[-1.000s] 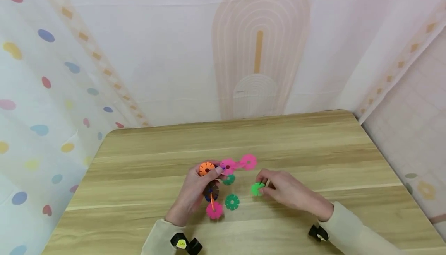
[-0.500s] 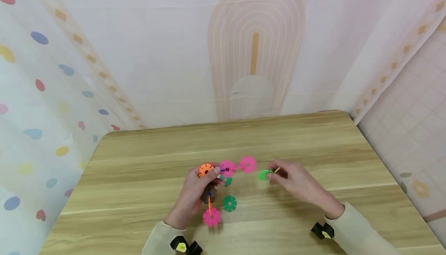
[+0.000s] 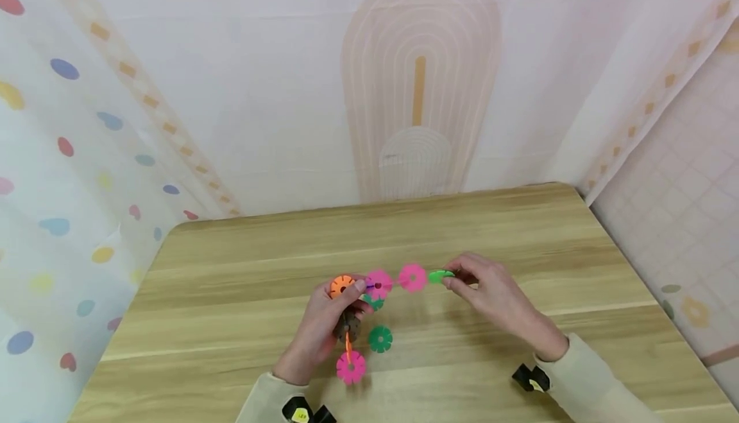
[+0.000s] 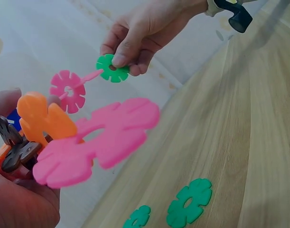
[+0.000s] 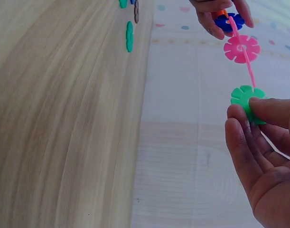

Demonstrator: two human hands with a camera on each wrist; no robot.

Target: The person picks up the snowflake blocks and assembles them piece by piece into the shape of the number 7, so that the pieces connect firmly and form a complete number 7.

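Pinching a light green disc (image 3: 441, 276) between right hand (image 3: 496, 298) thumb and fingertips, held edge-on against the outermost pink disc (image 3: 412, 277), seemingly for slotting on. Gripping the linked cluster (image 3: 353, 301) aloft in a curled left hand (image 3: 319, 330), steadying it. Below, one loose dark green disc (image 3: 380, 339) on the wooden table (image 3: 519, 230); open room toward every edge.

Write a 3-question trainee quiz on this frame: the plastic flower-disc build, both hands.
1. True or false: the right hand pinches a light green plastic flower disc.
2. Which hand grips the joined cluster of flower discs? A) left B) right
3. Fill in: a loose dark green flower disc lies flat on the wooden ____.

Key: 1 true. 2 A, the left hand. 3 table.
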